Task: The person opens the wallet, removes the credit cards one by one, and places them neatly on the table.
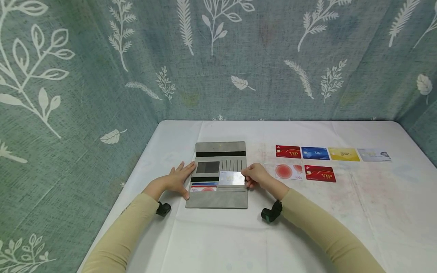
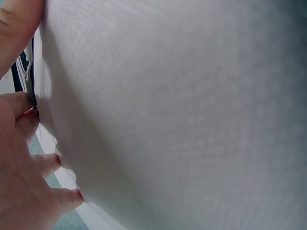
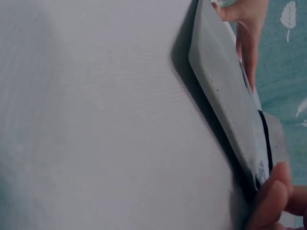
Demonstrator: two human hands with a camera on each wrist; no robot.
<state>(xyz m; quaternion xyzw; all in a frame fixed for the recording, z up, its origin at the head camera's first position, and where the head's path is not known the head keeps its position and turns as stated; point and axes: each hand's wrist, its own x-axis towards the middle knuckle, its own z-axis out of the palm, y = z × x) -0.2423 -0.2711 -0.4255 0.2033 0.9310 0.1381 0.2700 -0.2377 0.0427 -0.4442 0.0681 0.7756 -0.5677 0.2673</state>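
Note:
A grey wallet (image 1: 217,201) lies unfolded on the white table, showing card slots and a dark window. My left hand (image 1: 176,180) rests along its left edge, fingers spread, thumb near the lower corner. With thumb and fingers, my right hand (image 1: 258,176) pinches the right end of a silver VIP card (image 1: 229,178), which lies over the wallet's lower right slots. In the lower left slots a blue card and a white card with a red pattern (image 1: 204,189) peek out. In the right wrist view, the wallet's near edge (image 3: 223,108) stands slightly above the cloth.
To the right, an upper row has a red VIP card (image 1: 288,152), a blue card (image 1: 315,153), a yellow card (image 1: 343,154) and a silver card (image 1: 374,155). Below lie a white-and-red card (image 1: 288,171) and another red card (image 1: 320,173). Leaf-patterned curtain (image 1: 266,72) hangs behind.

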